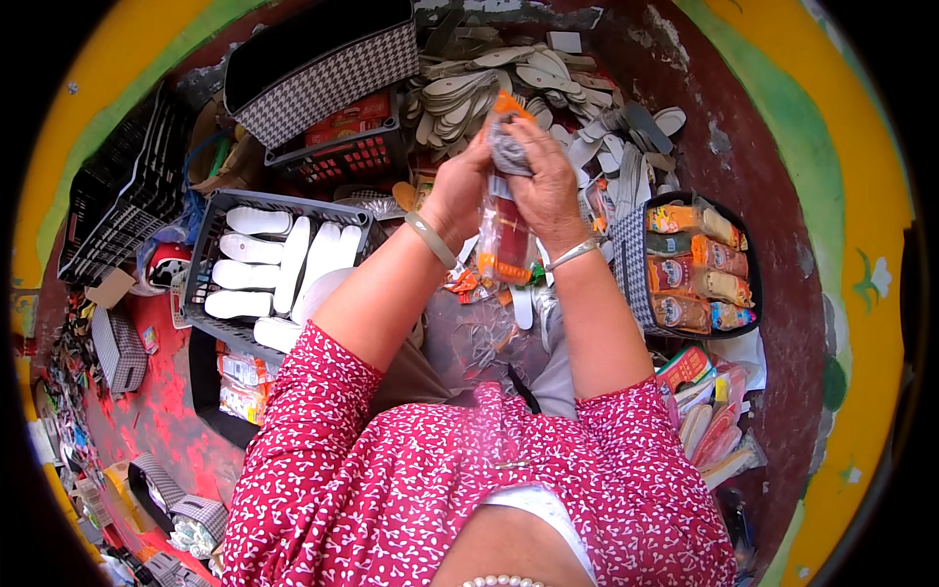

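Observation:
Out in front of me, both hands meet around a clear plastic bag (506, 240) with orange printed ends. Its upper end holds or covers a grey, folded, soft-looking bundle (509, 149); I cannot tell whether the bundle is wholly inside. My left hand (462, 189) is closed on the bag's left side. From the right, my right hand (548, 179) closes around the grey bundle and the bag, fingers over the top. The lower part of the bag hangs below the hands and looks flat and see-through.
A large heap of insoles (528, 78) lies beyond my hands. To the left, a grey crate (210, 249) holds white insoles (256, 248). A houndstooth basket (634, 269) at the right holds several orange packets (682, 313). Another houndstooth box (337, 93) leans at the back left.

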The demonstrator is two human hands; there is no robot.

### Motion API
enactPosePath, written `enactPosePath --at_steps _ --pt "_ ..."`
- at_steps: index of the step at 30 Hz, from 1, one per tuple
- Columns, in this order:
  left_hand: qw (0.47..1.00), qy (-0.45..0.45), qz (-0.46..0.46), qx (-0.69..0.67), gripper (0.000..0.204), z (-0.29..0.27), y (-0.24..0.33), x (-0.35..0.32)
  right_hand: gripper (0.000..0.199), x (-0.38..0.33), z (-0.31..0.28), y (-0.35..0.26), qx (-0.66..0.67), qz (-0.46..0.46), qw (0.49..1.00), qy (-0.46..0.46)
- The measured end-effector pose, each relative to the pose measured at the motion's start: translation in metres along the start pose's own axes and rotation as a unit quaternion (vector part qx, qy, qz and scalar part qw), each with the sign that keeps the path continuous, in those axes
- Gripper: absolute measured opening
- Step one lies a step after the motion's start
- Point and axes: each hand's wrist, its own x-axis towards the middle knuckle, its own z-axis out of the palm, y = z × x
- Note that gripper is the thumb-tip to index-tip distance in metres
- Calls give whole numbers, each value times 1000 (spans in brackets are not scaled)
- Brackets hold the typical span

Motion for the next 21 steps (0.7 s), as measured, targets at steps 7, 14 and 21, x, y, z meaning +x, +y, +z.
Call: enactPosePath --at_steps 7,14,21 --pt "998 44 5 -39 42 -30 34 14 35 2 -36 -19 394 298 865 -85" --pt "992 -49 -74 -93 51 -50 28 18 41 -21 -4 -51 199 -65 969 -129" --pt "972 -59 -102 -203 33 -11 6 -6 29 -4 2 -15 92 -24 995 -8"
